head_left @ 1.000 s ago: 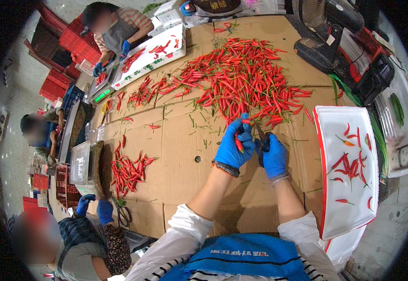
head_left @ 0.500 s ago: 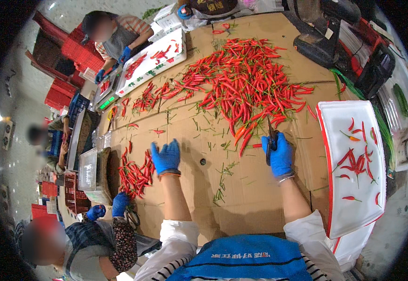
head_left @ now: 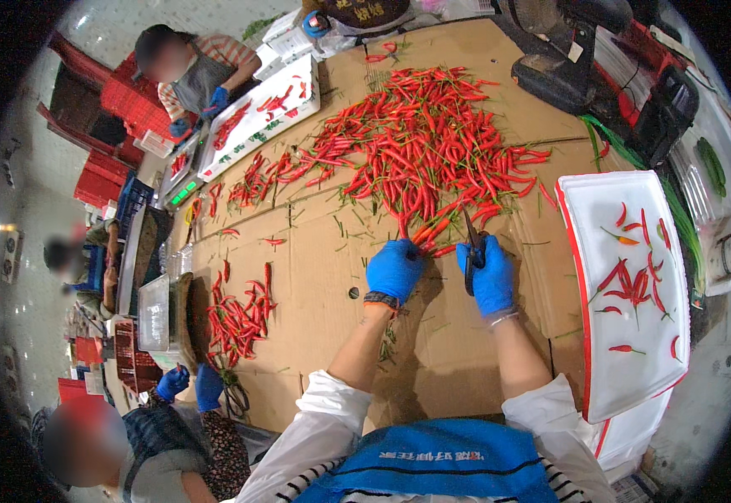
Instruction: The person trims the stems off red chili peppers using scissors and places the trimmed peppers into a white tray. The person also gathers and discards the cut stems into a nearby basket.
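Note:
My left hand (head_left: 395, 270), in a blue glove, is at the near edge of a large heap of red chili peppers (head_left: 432, 159) with green stems. Its fingers are drawn together on a chili pepper at that edge; the fingertips are partly hidden. Just to its right, my right hand (head_left: 491, 275), also gloved in blue, grips a pair of dark scissors (head_left: 471, 239), blades pointing away from me toward the heap. A smaller pile of chili peppers (head_left: 238, 318) lies to the left on the cardboard-covered table (head_left: 315, 251).
At the right stands a white foam tray (head_left: 579, 335) with a red rim and several chili peppers. A co-worker's gloved hands (head_left: 208, 387) are beside the small pile. Another person works behind a white foam box (head_left: 298, 113) and a scale (head_left: 183, 194). Cut stems litter the cardboard.
My left hand has moved right, from beside the small pile to the near edge of the big heap, its fingers closing. My right hand still holds the scissors, almost in place.

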